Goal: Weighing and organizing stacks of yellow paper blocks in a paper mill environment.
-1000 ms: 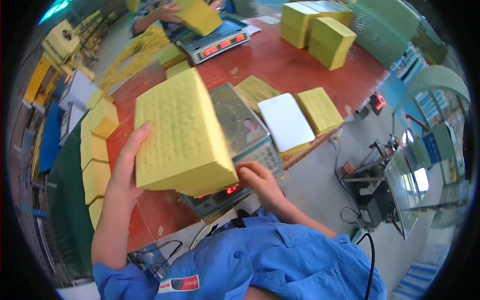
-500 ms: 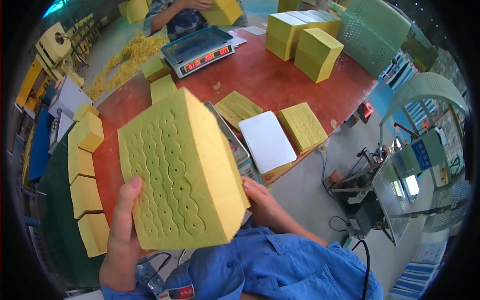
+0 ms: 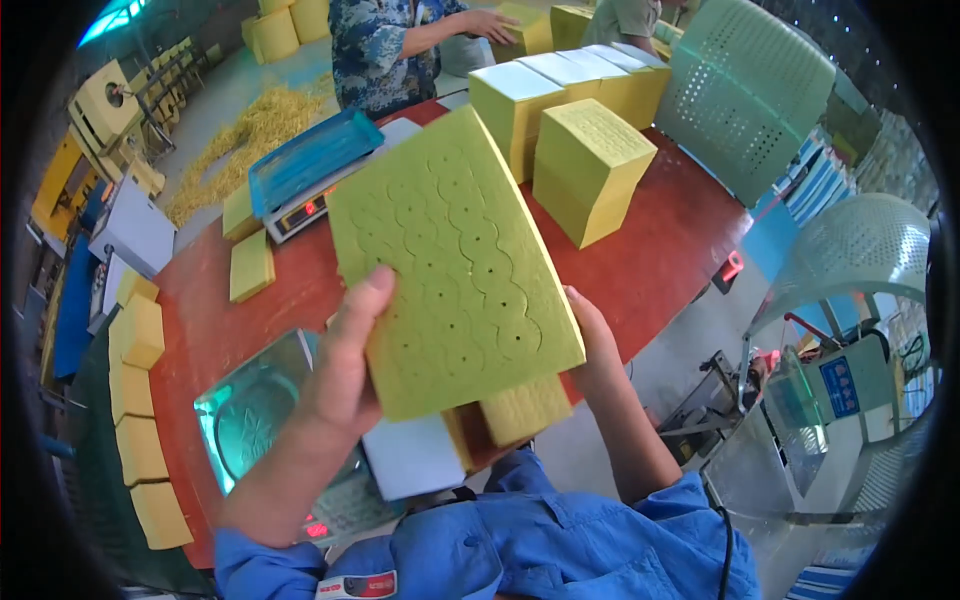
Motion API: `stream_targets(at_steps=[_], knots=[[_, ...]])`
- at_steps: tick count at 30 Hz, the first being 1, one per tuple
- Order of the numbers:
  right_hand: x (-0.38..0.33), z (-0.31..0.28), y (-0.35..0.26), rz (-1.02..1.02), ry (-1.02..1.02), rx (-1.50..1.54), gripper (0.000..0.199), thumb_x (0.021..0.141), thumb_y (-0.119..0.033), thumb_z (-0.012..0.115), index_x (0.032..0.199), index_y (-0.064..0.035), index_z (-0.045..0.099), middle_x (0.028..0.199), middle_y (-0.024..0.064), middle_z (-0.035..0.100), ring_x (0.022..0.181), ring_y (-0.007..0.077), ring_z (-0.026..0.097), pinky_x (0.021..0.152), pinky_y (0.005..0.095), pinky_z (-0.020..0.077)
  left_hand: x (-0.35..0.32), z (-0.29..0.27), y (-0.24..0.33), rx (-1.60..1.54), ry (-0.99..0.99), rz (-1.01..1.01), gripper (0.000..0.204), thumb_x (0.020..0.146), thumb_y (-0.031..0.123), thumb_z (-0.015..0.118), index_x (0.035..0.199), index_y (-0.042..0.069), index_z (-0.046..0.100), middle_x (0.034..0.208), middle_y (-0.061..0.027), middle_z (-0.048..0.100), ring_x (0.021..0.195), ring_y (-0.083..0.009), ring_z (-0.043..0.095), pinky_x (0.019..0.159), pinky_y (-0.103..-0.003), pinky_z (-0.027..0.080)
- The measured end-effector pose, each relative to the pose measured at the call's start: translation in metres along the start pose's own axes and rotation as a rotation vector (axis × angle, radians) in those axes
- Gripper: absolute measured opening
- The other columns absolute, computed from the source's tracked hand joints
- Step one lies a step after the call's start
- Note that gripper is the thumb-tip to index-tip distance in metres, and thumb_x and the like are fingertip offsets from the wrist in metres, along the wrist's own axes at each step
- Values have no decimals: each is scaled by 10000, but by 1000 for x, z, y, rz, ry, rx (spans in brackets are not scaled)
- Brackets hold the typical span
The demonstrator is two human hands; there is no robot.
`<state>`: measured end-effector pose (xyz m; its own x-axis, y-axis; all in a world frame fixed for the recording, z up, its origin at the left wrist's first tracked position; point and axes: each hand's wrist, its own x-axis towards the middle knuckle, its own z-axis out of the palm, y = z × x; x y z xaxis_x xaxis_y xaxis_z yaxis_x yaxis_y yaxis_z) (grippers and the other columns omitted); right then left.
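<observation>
Between my two hands a thick stack of yellow joss paper (image 3: 450, 270) is held up and tilted, its top face marked with wavy cuts and small holes. My left hand (image 3: 345, 350) is closed on its left side, thumb on the top face. At the lower right edge my right hand (image 3: 595, 340) grips it, with most fingers hidden behind. Below lie a scale with a shiny metal pan (image 3: 250, 415), a pad of white sheets (image 3: 415, 455) and another yellow paper stack (image 3: 527, 410), partly covered by the held stack.
A second scale with a blue tray (image 3: 315, 165) stands farther off on the red table (image 3: 300, 290). Yellow stacks (image 3: 590, 185) sit at the far right, several topped white. More yellow blocks (image 3: 140, 450) line the left edge. A co-worker's hand (image 3: 492, 25) touches a stack. Green chairs (image 3: 750, 90) stand right.
The held stack has moved right and away from me, with both hands still on it. My view has shifted, uncovering the near scale's pan. The co-worker's stack has moved right, beside the white-topped stacks.
</observation>
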<state>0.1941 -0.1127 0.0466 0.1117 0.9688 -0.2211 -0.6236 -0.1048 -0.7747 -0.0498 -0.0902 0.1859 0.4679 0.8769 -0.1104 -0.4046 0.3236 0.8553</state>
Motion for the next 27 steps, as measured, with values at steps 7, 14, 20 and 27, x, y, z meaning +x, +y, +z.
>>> stream_targets(at_steps=[7, 14, 20, 27], knots=[[124, -101, -12, 178, 82, -224, 429, 1017, -334, 459, 1246, -3, 608, 1172, 79, 666, 1098, 155, 595, 937, 317, 441, 144, 14, -79, 3, 157, -92, 581, 963, 342, 603, 1411, 16, 428, 1322, -107, 566, 1199, -191, 571, 1000, -372, 483], [143, -126, -38, -426, 70, -1101, 342, 920, -43, 559, 1260, -11, 583, 1135, 191, 653, 920, 328, 666, 813, 360, 532, 202, 31, -108, 3, 226, -70, 590, 936, 258, 646, 1416, 13, 407, 1321, -105, 543, 1205, -190, 543, 1025, -351, 444], [66, -103, -38, -468, 263, -1035, 274, 902, 7, 616, 1174, -1, 582, 883, 60, 641, 868, 93, 605, 711, 268, 500, 193, 42, -115, 919, 415, 536, 857, 943, 330, 654, 1548, -21, 159, 1542, -272, 285, 1448, -344, 298, 1161, -468, 279], [86, -101, 7, -261, 182, -727, 219, 893, -104, 702, 1020, 24, 578, 897, 134, 711, 805, 190, 700, 734, 325, 552, 179, 48, -99, 1766, -97, 667, 946, 701, 240, 860, 1488, 90, 358, 1549, -247, 291, 1436, -475, 260, 1150, -575, 287]])
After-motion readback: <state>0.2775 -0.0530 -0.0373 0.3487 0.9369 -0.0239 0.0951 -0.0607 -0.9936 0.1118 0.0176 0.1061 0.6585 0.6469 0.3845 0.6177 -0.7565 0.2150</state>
